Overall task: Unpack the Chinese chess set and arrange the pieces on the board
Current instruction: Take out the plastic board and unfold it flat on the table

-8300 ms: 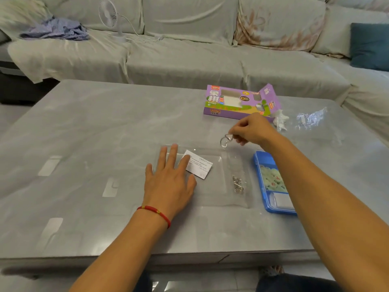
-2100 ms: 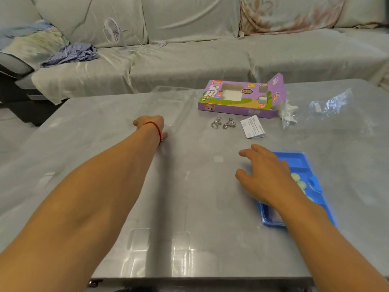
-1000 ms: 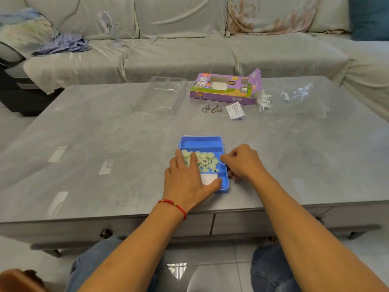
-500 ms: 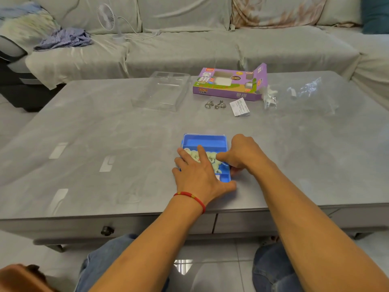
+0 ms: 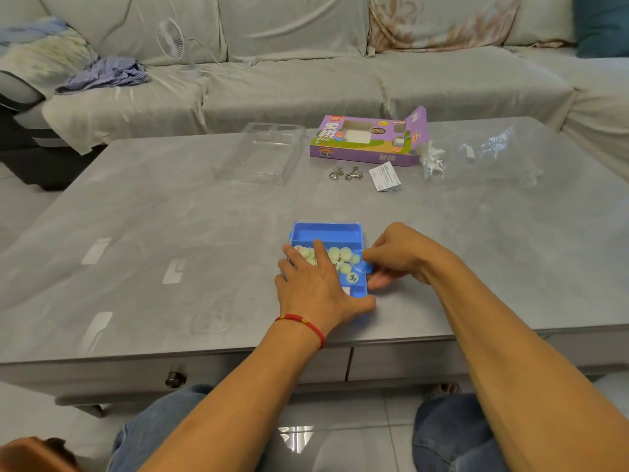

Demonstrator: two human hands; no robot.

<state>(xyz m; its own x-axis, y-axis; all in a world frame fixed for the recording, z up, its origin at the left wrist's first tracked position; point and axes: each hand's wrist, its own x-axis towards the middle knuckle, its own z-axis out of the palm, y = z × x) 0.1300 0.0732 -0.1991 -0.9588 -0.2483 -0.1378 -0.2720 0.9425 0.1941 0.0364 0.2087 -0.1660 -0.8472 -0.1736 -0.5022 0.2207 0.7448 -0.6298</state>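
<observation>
A blue tray [image 5: 326,230] lies near the table's front edge, straight ahead of me. Pale green round chess pieces [image 5: 341,254] fill its middle; one near the right rim shows a black character. My left hand [image 5: 316,287] lies flat on the tray's near half, fingers straight over the pieces, and hides what is beneath it. My right hand [image 5: 398,257] is at the tray's right rim, thumb and curled fingers pinching that edge. No board shows.
At the back of the grey table [image 5: 170,216] lie a clear plastic insert [image 5: 262,153], the open purple box [image 5: 367,141], two metal rings [image 5: 345,172], a paper slip [image 5: 384,177] and crumpled plastic wrap [image 5: 486,155]. A sofa with a small fan [image 5: 172,39] stands behind.
The tray has been slid from the right to the front centre and both hands have come onto it. In the last half second my right fingers have closed on its right rim.
</observation>
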